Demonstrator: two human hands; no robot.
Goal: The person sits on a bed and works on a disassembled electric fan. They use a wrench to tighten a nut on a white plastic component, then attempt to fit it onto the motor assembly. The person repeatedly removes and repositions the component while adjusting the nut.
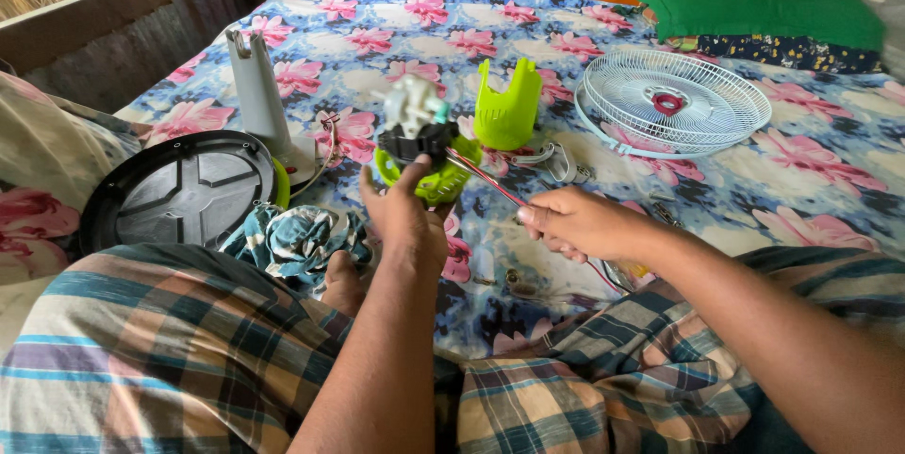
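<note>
Now, left hand [407, 218] gripping fan motor [419, 148], right hand [580, 225] pinching red wire [485, 178], on floral bedsheet [801, 171].

left hand [407, 218]: raised, fingers curled shut | right hand [580, 225]: low, pinching, forearm extended

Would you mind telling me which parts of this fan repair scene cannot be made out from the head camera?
Head view:
- Tip of the screwdriver: hidden behind the motor assembly.
- Underside of that assembly: covered by the left hand.
- The screwdriver's handle: wrapped inside the right hand.
- Small parts on the bedsheet: too small to identify.
- Round black base: partly hidden by the knee.
</note>
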